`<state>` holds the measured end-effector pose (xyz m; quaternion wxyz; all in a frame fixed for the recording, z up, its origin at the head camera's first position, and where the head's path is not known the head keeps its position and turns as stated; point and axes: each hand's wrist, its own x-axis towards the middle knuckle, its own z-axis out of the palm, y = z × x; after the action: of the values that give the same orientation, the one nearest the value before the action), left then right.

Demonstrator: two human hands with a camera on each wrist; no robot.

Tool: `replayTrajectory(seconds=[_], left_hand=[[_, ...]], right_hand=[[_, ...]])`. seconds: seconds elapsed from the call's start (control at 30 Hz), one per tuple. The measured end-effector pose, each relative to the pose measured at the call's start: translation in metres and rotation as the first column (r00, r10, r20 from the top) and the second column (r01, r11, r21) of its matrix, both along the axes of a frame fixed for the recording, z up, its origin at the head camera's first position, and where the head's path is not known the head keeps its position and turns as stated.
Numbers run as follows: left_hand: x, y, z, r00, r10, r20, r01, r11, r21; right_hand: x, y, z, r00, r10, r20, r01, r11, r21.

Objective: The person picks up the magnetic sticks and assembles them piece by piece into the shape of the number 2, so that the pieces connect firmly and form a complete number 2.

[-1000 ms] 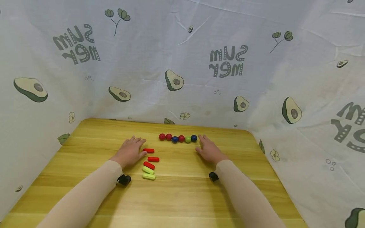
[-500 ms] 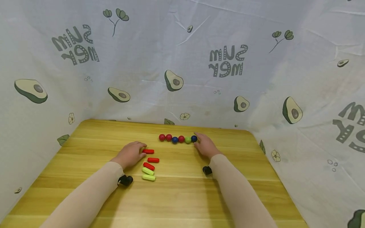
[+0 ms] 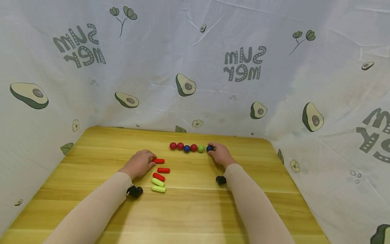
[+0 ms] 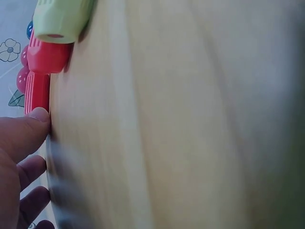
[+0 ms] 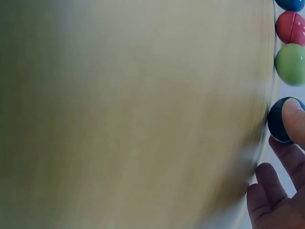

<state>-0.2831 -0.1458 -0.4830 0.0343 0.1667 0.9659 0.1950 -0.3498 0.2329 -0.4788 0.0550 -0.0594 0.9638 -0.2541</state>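
Note:
My right hand (image 3: 221, 155) pinches a dark blue ball (image 3: 209, 148) at the right end of a row of small balls. In the right wrist view the thumb lies over this ball (image 5: 279, 121), with a gap between it and the green ball (image 5: 291, 64). My left hand (image 3: 140, 164) pinches the left end of the farthest red ridged block (image 3: 159, 161) between thumb and index finger. The left wrist view has the thumb at the end of that block (image 4: 35, 93), the other fingers spread below.
Two more red blocks (image 3: 163, 170) and two yellow-green blocks (image 3: 158, 189) lie nearer on the wooden table (image 3: 182, 217). The rest of the row holds red balls (image 3: 173, 146), a blue ball (image 3: 187, 148) and the green ball. A printed cloth (image 3: 152, 61) hangs around the table.
My right hand has closed on the dark blue ball and moved it slightly right, away from the green one. The left fingers have drawn in onto the end of the far red block.

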Motion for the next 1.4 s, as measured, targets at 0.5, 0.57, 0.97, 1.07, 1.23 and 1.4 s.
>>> replayTrajectory(seconds=[0.5,0.57,0.97,1.07,1.23,1.4], left_hand=[[-0.002,-0.003,-0.003,0.999,-0.004,-0.048,0.005,1.0,0.021],[-0.003,-0.003,-0.003,0.999,0.005,-0.039,-0.004,1.0,0.026],[-0.004,0.004,0.0,0.999,0.024,0.028,-0.026,0.997,0.066],[-0.004,0.007,0.001,1.0,0.011,0.022,-0.013,0.998,0.069],[-0.003,0.014,0.004,1.0,-0.004,0.029,0.002,0.997,0.081],[-0.005,0.022,0.004,0.999,-0.011,0.038,0.007,0.995,0.1]], right_hand=[[0.018,0.014,0.005,0.998,-0.04,0.047,0.041,0.999,-0.026],[0.02,0.015,0.005,0.998,-0.039,0.057,0.041,0.999,-0.028],[0.032,0.016,0.007,0.996,-0.009,0.084,0.014,0.998,-0.065],[0.033,0.015,0.007,0.996,-0.005,0.089,0.011,0.997,-0.071],[0.034,0.015,0.004,0.995,0.004,0.102,0.005,0.996,-0.088],[0.036,0.013,0.004,0.993,0.015,0.117,0.0,0.992,-0.128]])
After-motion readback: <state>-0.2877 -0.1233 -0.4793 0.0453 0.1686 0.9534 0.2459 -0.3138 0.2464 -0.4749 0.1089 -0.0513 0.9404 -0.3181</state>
